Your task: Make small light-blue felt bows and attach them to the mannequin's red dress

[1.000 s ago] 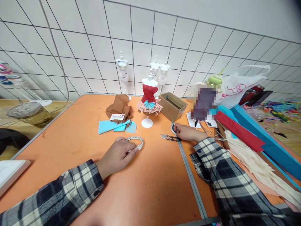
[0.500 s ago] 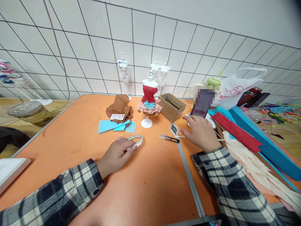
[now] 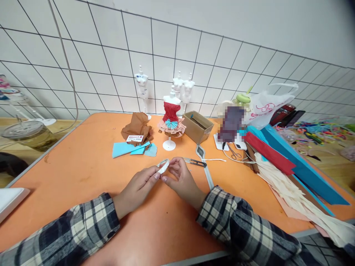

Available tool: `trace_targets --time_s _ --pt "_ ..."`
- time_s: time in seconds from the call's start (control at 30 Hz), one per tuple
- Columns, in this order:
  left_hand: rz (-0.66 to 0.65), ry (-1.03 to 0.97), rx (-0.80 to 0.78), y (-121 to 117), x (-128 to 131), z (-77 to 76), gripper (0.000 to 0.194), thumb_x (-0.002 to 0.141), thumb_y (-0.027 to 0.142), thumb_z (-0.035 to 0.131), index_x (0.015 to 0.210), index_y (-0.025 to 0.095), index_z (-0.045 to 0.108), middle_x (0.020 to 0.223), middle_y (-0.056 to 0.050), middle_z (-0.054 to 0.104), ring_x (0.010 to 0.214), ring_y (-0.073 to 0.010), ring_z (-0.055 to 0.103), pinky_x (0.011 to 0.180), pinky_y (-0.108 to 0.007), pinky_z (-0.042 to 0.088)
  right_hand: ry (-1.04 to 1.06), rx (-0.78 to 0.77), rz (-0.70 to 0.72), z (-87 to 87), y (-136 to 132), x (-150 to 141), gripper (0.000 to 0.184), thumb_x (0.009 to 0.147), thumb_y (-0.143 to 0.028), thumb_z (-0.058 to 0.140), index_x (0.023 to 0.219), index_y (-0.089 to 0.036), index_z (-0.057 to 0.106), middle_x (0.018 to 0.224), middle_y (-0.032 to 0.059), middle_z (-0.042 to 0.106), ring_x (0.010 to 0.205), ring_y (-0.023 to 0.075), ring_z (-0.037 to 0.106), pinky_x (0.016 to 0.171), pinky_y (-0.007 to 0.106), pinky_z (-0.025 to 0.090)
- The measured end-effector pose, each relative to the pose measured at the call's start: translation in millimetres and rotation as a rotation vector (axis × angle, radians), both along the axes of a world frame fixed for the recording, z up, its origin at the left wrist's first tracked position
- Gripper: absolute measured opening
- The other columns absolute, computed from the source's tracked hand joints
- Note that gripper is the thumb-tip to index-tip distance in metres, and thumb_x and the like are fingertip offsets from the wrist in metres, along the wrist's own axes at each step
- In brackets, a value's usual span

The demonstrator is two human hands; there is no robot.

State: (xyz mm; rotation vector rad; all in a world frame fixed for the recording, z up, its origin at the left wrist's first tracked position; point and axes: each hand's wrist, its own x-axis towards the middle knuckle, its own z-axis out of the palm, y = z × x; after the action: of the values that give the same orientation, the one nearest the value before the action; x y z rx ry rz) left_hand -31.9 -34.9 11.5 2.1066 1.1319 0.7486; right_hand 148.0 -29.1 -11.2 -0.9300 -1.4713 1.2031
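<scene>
A narrow white roll of tape (image 3: 164, 167) with printing on its inner core is held in front of me, just above the orange table. My left hand (image 3: 140, 184) pinches it between thumb and fingers from the left. Curled fingers of my right hand (image 3: 184, 181) meet the roll's right edge, its thumb close to the left thumb. Beyond the hands, a small white dress form (image 3: 169, 143) wears a red bodice and a ruffled pink skirt with a blue bow. Black thread snips (image 3: 197, 162) lie just past my right hand.
Left of the form are brown crepe paper (image 3: 138, 125) and blue paper strips (image 3: 122, 148). A cardboard box (image 3: 198, 127) stands behind. To the right are a phone (image 3: 232, 123), scissors (image 3: 235, 154), red paper (image 3: 269, 152) and cream strips (image 3: 280, 186). A metal seam (image 3: 208, 177) crosses the table.
My right hand has come left from beside the phone to the roll of tape. My left hand keeps hold of the roll, which has tilted more upright. The view has shifted slightly.
</scene>
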Motion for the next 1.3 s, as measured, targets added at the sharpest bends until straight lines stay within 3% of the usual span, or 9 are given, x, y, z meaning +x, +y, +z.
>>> trace_targets --time_s 0.13,0.3,0.57,0.7,0.87,1.0,1.1,1.17,1.3 --pt "-0.006 0.192 0.181 5 -4 2.2 0.033 0.099 0.034 0.032 0.075 0.019 0.050 0.068 0.000 0.057 0.067 -0.0166 0.051 0.067 -0.027 0.039 -0.046 -0.041 0.046 9.1 6 10 0.034 0.074 -0.030 0.067 0.099 -0.023 0.044 0.077 -0.0038 0.054 0.074 0.0137 0.057 0.074 0.028 0.047" --pt "-0.033 0.355 0.350 9 -7 3.3 0.032 0.098 0.029 0.030 0.074 0.019 0.048 0.065 -0.001 0.055 0.064 -0.0178 0.050 0.069 -0.031 0.037 -0.233 -0.212 0.211 11.4 10 24 0.028 0.087 -0.044 0.054 0.083 -0.018 0.060 0.064 -0.0016 0.056 0.057 0.0110 0.050 0.056 0.024 0.040" --pt "-0.114 0.416 0.342 6 -3 4.3 0.029 0.098 0.026 0.030 0.081 0.019 0.053 0.070 -0.002 0.058 0.068 -0.0185 0.054 0.072 -0.033 0.037 -0.266 -0.177 0.167 5.2 12 20 0.024 0.081 -0.040 0.064 0.076 -0.016 0.069 0.072 0.0012 0.063 0.068 0.0143 0.058 0.063 0.025 0.047" --pt "-0.032 0.426 0.352 5 -1 3.2 0.029 0.097 0.027 0.032 0.076 0.019 0.051 0.066 -0.001 0.058 0.063 -0.0178 0.053 0.069 -0.032 0.038 -0.426 0.257 -0.018 7.1 10 19 0.015 0.080 -0.031 0.066 0.072 -0.019 0.069 0.074 0.0020 0.065 0.072 0.0151 0.058 0.071 0.029 0.046" --pt "0.031 0.398 0.309 -2 6 2.9 0.029 0.094 0.026 0.037 0.067 0.020 0.047 0.059 0.001 0.054 0.057 -0.0163 0.050 0.061 -0.028 0.035 -0.709 0.972 -0.100 15.7 -1 25 0.009 0.084 -0.020 0.060 0.077 -0.025 0.065 0.082 -0.0019 0.069 0.084 0.0149 0.059 0.105 0.041 0.032" --pt "0.170 0.297 0.177 9 -6 5.4 0.031 0.096 0.032 0.035 0.068 0.020 0.044 0.057 0.003 0.049 0.054 -0.0150 0.049 0.054 -0.026 0.033 -0.679 1.159 -0.036 23.4 -16 27 0.010 0.084 -0.017 0.058 0.083 -0.025 0.063 0.083 -0.0046 0.070 0.082 0.0120 0.061 0.108 0.036 0.030" --pt "0.228 0.200 0.182 21 -23 9.3 0.033 0.097 0.038 0.032 0.075 0.020 0.048 0.064 0.002 0.051 0.061 -0.0156 0.051 0.057 -0.026 0.037 -0.632 1.041 0.014 28.8 -12 34 0.009 0.087 -0.020 0.057 0.085 -0.026 0.065 0.088 -0.0043 0.072 0.081 0.0114 0.062 0.108 0.038 0.029" --pt "0.100 0.220 0.261 24 -31 11.0 0.032 0.098 0.035 0.031 0.081 0.019 0.053 0.072 -0.001 0.057 0.067 -0.0167 0.054 0.064 -0.027 0.039 -0.593 0.852 -0.044 31.9 4 49 0.012 0.089 -0.025 0.057 0.082 -0.025 0.066 0.078 -0.0026 0.072 0.074 0.0124 0.062 0.103 0.040 0.032" --pt "-0.225 0.464 0.436 28 -30 9.3 0.031 0.097 0.032 0.037 0.077 0.019 0.057 0.072 -0.003 0.060 0.071 -0.0195 0.052 0.073 -0.034 0.039 -0.442 0.213 -0.013 32.0 48 106 0.036 0.090 -0.043 0.047 0.078 -0.017 0.069 0.079 0.0081 0.070 0.074 0.0181 0.061 0.070 0.031 0.046"
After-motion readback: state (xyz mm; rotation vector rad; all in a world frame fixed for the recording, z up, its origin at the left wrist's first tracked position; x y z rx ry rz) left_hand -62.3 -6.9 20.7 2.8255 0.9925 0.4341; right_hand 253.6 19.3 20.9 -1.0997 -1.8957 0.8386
